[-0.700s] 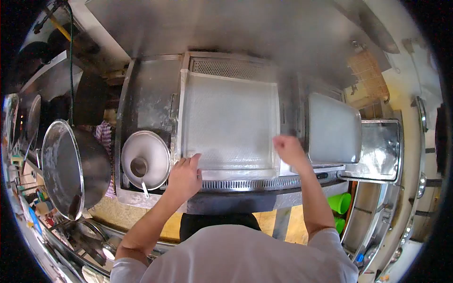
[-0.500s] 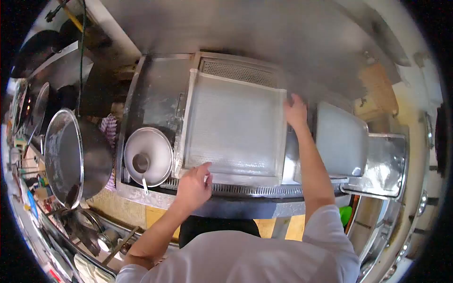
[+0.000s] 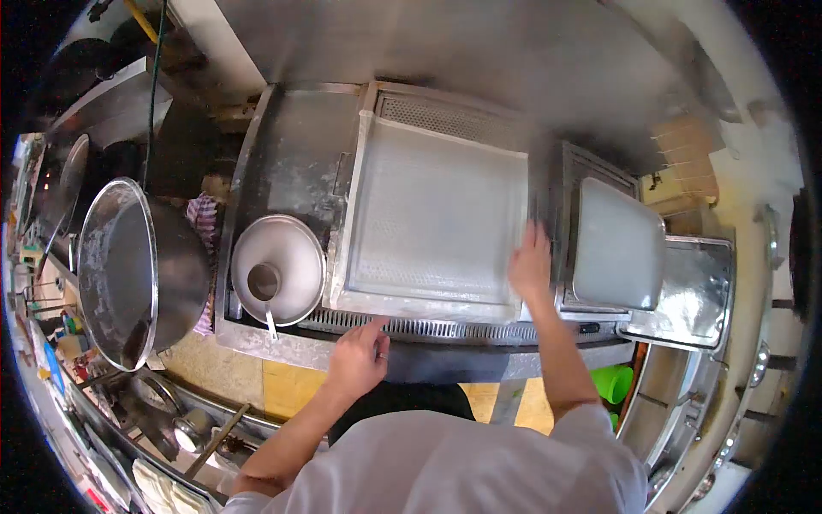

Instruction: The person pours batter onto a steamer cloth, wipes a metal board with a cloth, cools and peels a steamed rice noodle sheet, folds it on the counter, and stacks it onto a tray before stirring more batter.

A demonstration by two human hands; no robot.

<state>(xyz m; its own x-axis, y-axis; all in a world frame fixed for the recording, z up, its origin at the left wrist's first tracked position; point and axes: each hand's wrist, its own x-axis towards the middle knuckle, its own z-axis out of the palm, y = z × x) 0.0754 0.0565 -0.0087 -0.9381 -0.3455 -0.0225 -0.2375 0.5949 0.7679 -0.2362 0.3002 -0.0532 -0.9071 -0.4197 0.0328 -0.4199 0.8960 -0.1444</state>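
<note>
A wide square frame tray (image 3: 438,218) with a pale, wet-looking sheet across it lies on the steel counter in front of me. My right hand (image 3: 531,264) is at its right edge, fingers stretched forward; whether it touches the rim I cannot tell. Just off the front left corner is my left hand (image 3: 358,361), fingers loosely bent and apart, holding nothing. Left of the tray sits a round metal bowl (image 3: 295,244) with a small ladle (image 3: 264,281) in it. A second pale tray (image 3: 618,244) stands to the right of the frame.
A large deep metal pot (image 3: 180,274) is at the left, with a checked cloth (image 3: 203,224) behind it. A shiny metal tray (image 3: 693,291) lies at the far right. Along the counter's front runs a slotted drain grate (image 3: 445,330). Below right is a green container (image 3: 611,383).
My right hand has come from the tray's far right side toward me along its right edge. My left hand has drawn slightly back from the front left edge. The view has shifted a little.
</note>
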